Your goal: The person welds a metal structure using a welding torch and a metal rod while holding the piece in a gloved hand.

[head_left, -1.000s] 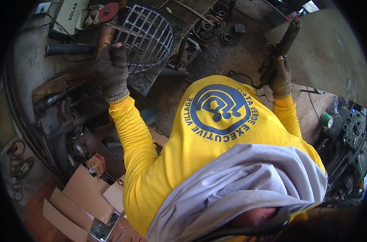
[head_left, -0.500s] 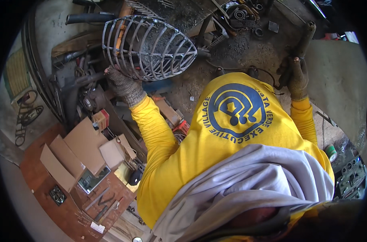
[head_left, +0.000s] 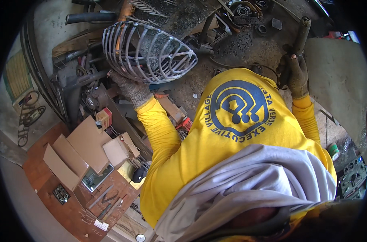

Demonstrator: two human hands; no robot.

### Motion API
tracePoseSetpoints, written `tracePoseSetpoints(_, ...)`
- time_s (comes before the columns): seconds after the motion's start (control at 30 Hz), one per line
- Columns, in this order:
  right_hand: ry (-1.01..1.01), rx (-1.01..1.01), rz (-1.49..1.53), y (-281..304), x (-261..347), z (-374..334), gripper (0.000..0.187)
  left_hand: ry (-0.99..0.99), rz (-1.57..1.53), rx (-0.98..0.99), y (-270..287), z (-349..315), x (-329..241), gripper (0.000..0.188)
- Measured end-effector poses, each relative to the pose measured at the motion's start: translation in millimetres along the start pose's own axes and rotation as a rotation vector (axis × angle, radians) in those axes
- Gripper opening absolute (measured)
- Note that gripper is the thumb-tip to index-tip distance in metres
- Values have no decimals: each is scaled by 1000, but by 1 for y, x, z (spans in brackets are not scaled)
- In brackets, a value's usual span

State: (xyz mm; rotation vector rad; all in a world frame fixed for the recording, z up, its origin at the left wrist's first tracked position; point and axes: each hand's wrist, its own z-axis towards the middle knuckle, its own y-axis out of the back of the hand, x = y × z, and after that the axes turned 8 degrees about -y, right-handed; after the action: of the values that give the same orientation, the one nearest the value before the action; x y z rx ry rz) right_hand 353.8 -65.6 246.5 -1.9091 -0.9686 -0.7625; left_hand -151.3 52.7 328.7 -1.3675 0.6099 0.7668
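My left hand (head_left: 131, 88), in a grey-brown knit glove, is closed on the lower left edge of a cage of welded metal bars (head_left: 151, 52). The cage is basket-shaped, wide on the left and tapering to a point on the right. Its fingers are partly hidden behind the bars. On the right, my gloved right hand (head_left: 294, 74) is wrapped round a dark tube-shaped tool (head_left: 303, 34), which points up and away. The tool's exact kind is unclear. A dark cable (head_left: 268, 68) runs leftward from beside this hand.
Below left, a brown board (head_left: 46, 161) carries an open cardboard box (head_left: 86, 141) and several hand tools. Metal scraps and rings (head_left: 243, 11) lie on the dirty floor at the far side. At right are a grey sheet (head_left: 337, 76), a green can (head_left: 333, 151) and a tool case (head_left: 353, 177).
The cage has turned slightly in my left hand, with its bars now at a different angle. My right hand keeps its hold on the tool. The whole view has shifted a little.
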Motion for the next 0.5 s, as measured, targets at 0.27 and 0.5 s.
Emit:
tracePoseSetpoints(0.27, 22, -37, 10, -1, -10, -11, 53, 162, -384, 88, -20, 11, 25, 68)
tracePoseSetpoints(0.5, 1, -65, -47, -8, -7, -15, 55, 73, 112, -74, -29, 6, 37, 63)
